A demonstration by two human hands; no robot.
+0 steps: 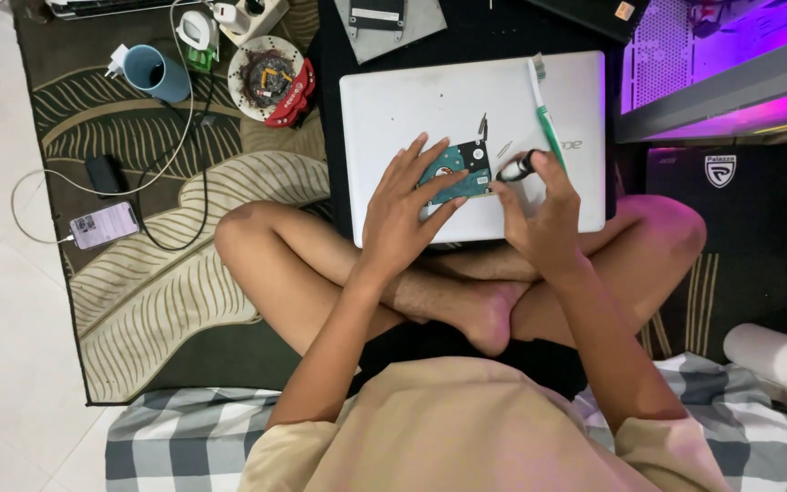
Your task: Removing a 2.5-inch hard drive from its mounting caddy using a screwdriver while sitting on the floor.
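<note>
Left hand [404, 210], fingers spread, is pinning the hard drive [460, 172] flat on the white laptop [393, 109] for steadiness; right hand [539, 214] is gripping a screwdriver [516, 168], tip at the drive's edge.

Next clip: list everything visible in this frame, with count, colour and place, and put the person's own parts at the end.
hard drive: 1, teal circuit board up, on the laptop under the left hand
screwdriver: 1, black handle, in the right hand, tip at the drive
laptop: 1, white, lid closed, across the lap
toothbrush: 1, green and white, on the laptop lid
mug: 1, blue, lying on the rug at upper left
phone: 1, on the rug at left, cable attached
round dish: 1, white, holds small parts, on the rug
rug: 1, dark green with cream leaves, on the floor
left hand: steadies the drive
right hand: grips the screwdriver
</note>
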